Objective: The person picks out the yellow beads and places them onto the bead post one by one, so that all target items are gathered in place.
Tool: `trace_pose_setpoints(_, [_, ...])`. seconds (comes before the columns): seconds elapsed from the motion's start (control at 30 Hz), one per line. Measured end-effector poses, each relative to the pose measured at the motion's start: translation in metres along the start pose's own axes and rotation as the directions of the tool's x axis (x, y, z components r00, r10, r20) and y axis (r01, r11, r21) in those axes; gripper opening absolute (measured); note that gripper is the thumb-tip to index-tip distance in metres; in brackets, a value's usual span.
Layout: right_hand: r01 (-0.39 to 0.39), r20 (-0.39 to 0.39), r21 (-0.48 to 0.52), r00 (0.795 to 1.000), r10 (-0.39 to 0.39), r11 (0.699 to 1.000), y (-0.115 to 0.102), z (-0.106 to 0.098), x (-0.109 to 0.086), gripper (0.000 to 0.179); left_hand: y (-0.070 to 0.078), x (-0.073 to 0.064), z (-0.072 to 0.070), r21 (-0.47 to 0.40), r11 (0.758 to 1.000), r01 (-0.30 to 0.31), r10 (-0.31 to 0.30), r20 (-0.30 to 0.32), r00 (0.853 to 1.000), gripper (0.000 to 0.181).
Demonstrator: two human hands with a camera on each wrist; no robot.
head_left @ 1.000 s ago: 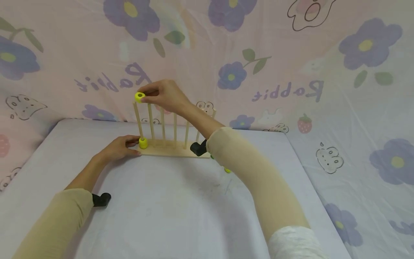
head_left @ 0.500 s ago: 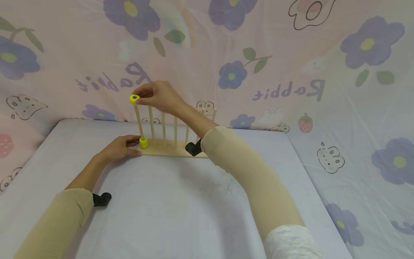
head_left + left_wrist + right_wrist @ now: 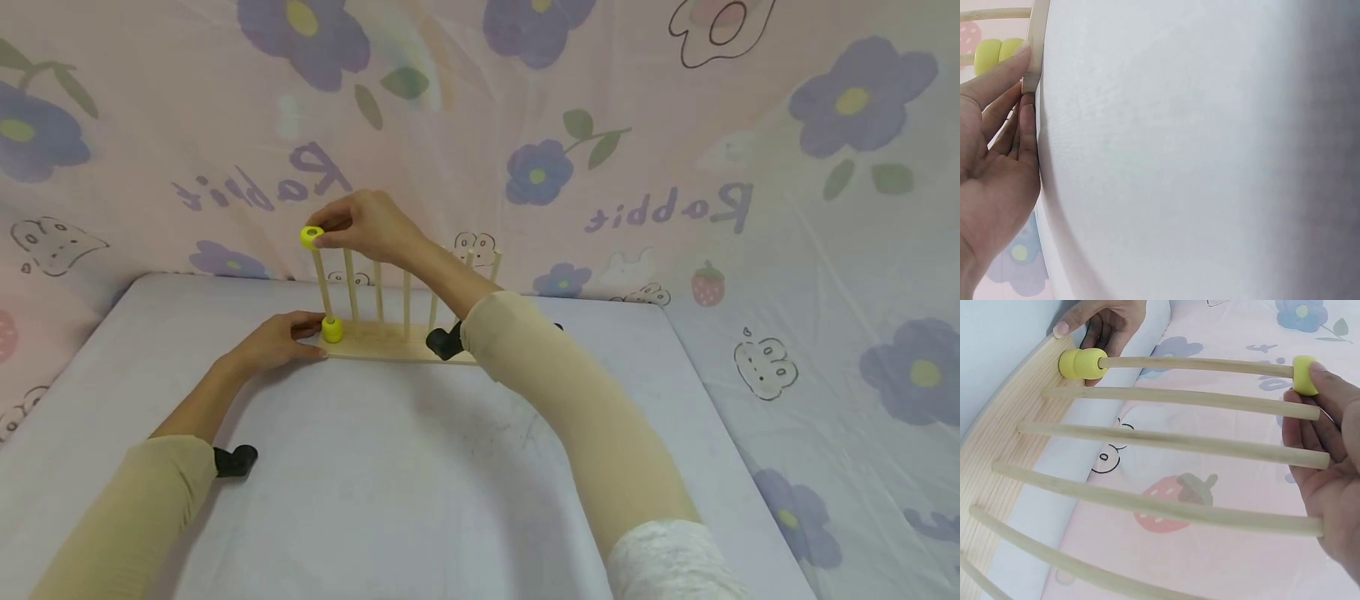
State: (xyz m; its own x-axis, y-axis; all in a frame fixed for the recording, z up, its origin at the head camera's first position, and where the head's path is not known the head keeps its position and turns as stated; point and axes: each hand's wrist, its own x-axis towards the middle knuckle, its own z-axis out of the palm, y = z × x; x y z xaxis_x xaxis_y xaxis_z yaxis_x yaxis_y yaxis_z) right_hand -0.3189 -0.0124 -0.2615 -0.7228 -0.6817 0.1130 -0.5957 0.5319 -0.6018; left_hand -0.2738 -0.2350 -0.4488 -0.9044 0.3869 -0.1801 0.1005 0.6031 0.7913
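A wooden bead rack has a flat base and several upright rods. My right hand pinches a yellow bead between thumb and fingers at the top of the leftmost rod. In the right wrist view, that rod's tip meets the bead. Two yellow beads sit stacked at the foot of the same rod. With thumb and fingers, my left hand grips the left end of the base, beside the stacked beads. The right forearm hides the rack's right end in the head view.
The rack stands near the back of a table covered in white cloth. Behind it hangs a printed curtain with flowers and rabbits. Black wrist mounts stick out from both sleeves.
My right hand has moved the pinched bead slightly left, onto the leftmost rod's tip, and then a little down. The left hand stays on the base.
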Motion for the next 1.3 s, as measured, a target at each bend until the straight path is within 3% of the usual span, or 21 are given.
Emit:
trace_pose_setpoints(0.63, [-0.007,-0.033,0.02,0.999,0.008,1.0,-0.002,-0.002,-0.001,0.03,0.0,0.002,0.0,-0.011,1.0,-0.015,0.015,-0.014,1.0,0.078])
trace_pose_setpoints(1.0, [0.035,-0.111,0.096,0.993,-0.024,0.995,0.001,-0.007,-0.008,0.025,-0.001,0.001,0.003,-0.028,0.999,-0.039,0.038,-0.016,0.999,0.078])
trace_pose_setpoints(1.3, [0.035,-0.16,0.231,0.987,0.003,0.972,0.004,-0.019,-0.023,0.028,0.003,-0.002,0.004,0.002,1.0,-0.017,0.017,-0.024,1.0,0.078])
